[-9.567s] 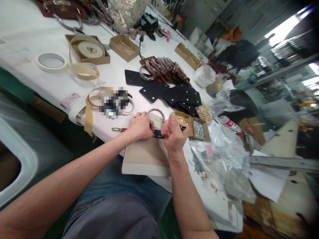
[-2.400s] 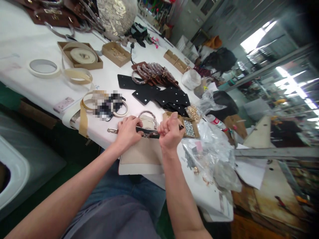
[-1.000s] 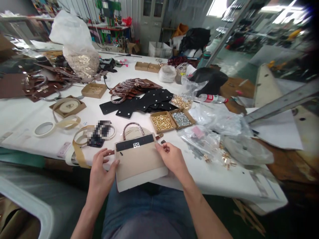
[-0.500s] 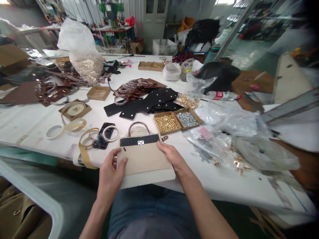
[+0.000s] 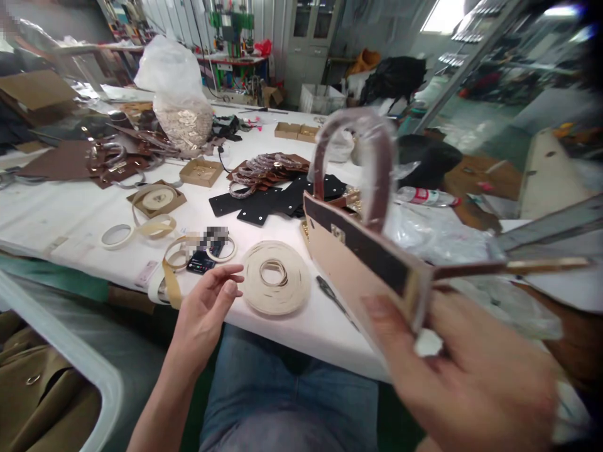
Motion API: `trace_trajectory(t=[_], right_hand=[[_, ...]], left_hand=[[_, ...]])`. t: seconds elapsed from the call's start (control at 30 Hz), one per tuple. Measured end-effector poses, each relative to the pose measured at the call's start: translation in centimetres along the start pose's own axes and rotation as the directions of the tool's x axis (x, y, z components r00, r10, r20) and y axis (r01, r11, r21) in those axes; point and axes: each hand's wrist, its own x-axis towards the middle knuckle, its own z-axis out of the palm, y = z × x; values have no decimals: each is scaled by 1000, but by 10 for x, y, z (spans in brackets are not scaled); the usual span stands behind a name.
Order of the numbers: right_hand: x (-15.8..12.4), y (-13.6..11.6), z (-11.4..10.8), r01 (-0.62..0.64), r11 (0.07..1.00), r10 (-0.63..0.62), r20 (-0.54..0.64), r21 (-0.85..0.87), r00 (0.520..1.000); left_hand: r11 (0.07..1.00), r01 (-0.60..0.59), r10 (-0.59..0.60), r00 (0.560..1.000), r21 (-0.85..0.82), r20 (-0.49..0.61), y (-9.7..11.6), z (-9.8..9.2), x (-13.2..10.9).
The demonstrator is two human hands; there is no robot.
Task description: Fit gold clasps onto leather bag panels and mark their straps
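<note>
Holding handbag [image 5: 336,260] in right grip [image 5: 471,370], blocking part of clear plastic [image 5: 438,229] behind; left grip [image 5: 207,314] loose beside cream roll [image 5: 296,282]; phone [image 5: 201,260], thin tool [image 5: 330,295] on counter [image 5: 85,216].

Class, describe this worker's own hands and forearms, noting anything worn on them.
The left hand and right hand are ungloved; no sleeve covers the left forearm where it shows. No ring or watch is visible, though the right hand is blurred.

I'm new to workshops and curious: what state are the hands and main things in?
Right hand, holding the handbag
Left hand, open, beside the coil
Handbag, raised, tilted
Handle, plastic-wrapped
Coil, wound, lying flat
Bottle, lying sideways
Small carton, open
Bin, open
Cabinet, doors shut
</note>
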Motion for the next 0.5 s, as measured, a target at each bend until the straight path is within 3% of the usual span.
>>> trace_trajectory(t=[0.07, 0.13, 0.2, 0.27, 0.33, 0.4, 0.5], right_hand=[[-10, -27, 34, 41, 999, -40, 161, -4, 986], [-26, -46, 88, -33, 999, 21, 330, 31, 944], [-45, -57, 141, -125, 992, 108, 488, 2, 866], [-63, -61, 177, -179, 983, 170, 585, -43, 793], [-74, -58, 191, -197, 980, 156, 638, -6, 754], [-75, -48, 188, -199, 975, 84, 662, 100, 745], [-58, -17, 178, -192, 973, 84, 584, 127, 808]], left_hand=[[981, 107, -82, 985, -164, 152, -6, 4, -1], [936, 206, -128, 955, -286, 266, -16, 9, -3], [924, 237, -151, 947, -300, 285, -29, 11, -4], [942, 226, -168, 957, -247, 237, -45, 6, -4], [947, 235, -202, 966, -220, 164, -63, -4, -3], [940, 251, -239, 968, -230, 79, -81, -14, -1], [952, 212, -220, 975, -219, -13, -103, -19, 0]])
